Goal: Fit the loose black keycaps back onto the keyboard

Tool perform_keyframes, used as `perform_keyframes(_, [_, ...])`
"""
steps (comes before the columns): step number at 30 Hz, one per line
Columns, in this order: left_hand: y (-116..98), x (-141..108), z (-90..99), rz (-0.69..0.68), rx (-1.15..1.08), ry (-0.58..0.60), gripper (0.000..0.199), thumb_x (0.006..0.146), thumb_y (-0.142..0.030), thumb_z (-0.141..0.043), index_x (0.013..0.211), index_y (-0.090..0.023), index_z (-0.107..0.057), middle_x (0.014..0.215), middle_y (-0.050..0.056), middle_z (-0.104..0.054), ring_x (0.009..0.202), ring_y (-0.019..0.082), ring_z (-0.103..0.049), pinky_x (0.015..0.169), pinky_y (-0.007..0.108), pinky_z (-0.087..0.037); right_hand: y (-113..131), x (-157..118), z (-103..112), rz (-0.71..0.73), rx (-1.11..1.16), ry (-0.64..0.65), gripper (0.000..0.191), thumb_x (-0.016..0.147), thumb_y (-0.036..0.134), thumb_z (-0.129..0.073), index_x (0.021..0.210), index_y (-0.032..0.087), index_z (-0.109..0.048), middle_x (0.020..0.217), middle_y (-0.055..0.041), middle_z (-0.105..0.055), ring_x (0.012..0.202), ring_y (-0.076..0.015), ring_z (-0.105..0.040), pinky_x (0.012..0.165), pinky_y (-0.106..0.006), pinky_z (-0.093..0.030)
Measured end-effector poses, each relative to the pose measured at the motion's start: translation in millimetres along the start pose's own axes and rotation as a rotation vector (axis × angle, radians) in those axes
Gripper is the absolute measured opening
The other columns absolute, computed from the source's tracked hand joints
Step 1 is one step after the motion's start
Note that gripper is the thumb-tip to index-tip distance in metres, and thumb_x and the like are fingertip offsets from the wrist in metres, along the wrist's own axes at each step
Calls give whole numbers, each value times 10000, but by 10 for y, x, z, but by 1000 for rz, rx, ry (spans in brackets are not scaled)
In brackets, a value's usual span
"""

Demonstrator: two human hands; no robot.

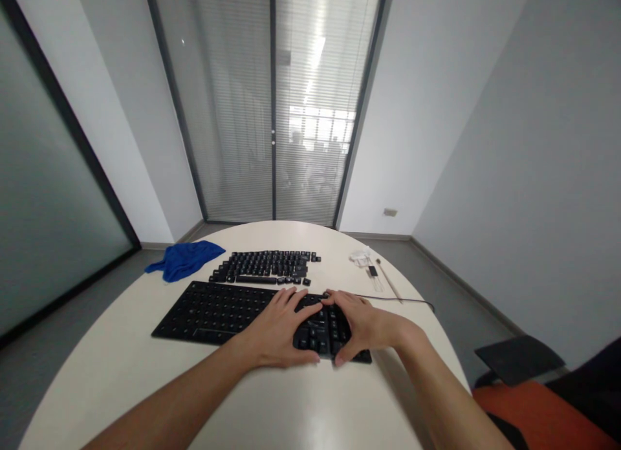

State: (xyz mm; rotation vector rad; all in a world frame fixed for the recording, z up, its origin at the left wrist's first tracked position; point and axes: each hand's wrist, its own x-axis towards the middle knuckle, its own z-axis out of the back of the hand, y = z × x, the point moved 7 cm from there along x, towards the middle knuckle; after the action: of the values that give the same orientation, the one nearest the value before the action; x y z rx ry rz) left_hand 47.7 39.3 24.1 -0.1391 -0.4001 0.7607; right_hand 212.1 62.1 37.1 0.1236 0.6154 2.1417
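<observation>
A black keyboard lies across the table, its left and middle part stripped of keycaps, while keycaps still sit on the arrow and number sections at its right. My left hand spans it right of the middle, fingers spread toward the far edge and thumb at the near edge. Over the number section, my right hand is curved, with fingertips at the far edge and thumb at the near edge. Both hands grip the keyboard across its depth. Behind it, loose black keycaps are laid out in keyboard order.
A crumpled blue cloth lies at the far left of the round table. At the right are a clear-white item, a small black piece, a thin stick and the cable. An orange chair stands right.
</observation>
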Motion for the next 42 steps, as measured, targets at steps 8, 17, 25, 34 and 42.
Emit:
perform_keyframes(8, [6,-4,-5,4,15,30,992,627,-657,-816,1471,-306,-433,1566,152,-349,1419,441,-322,1153,642,-225,47,23,-37,19,37,-16,965,463,470,-909,1286,182,-494,1358,-153,-502,1343,-370,-403,1115,-483,-342])
perform_keyframes(17, [-23,16,19,24,15,31,920,649,-641,-801,1440,-317,-462,1531,132,-391,1396,405,-359,1169,626,-188,105,19,-65,-43,-21,35,981,488,452,-898,1336,133,-522,1535,-219,-352,1474,-426,-217,1198,-543,-220])
perform_keyframes(25, [10,28,-37,111,81,38,948,679,-659,-761,1491,-343,-388,1549,117,-373,1402,405,-347,1174,617,-179,-42,44,-55,-32,54,43,1096,486,493,-901,1422,123,-466,1607,-226,-240,1508,-410,-127,1212,-545,-195])
perform_keyframes(34, [49,17,-84,128,110,44,942,713,-703,-704,1504,-310,-374,1569,125,-355,1426,398,-322,1181,618,-162,-241,182,189,18,156,-303,453,968,546,-478,1229,220,-652,1195,-98,-704,1112,-265,-643,1022,-430,-455])
perform_keyframes(42, [23,30,-57,135,116,70,935,727,-716,-681,1510,-310,-369,1576,134,-347,1440,402,-307,1176,628,-173,-745,490,184,-99,133,-482,482,1004,479,-409,1257,143,-643,1283,-137,-665,1137,-247,-636,1030,-371,-455])
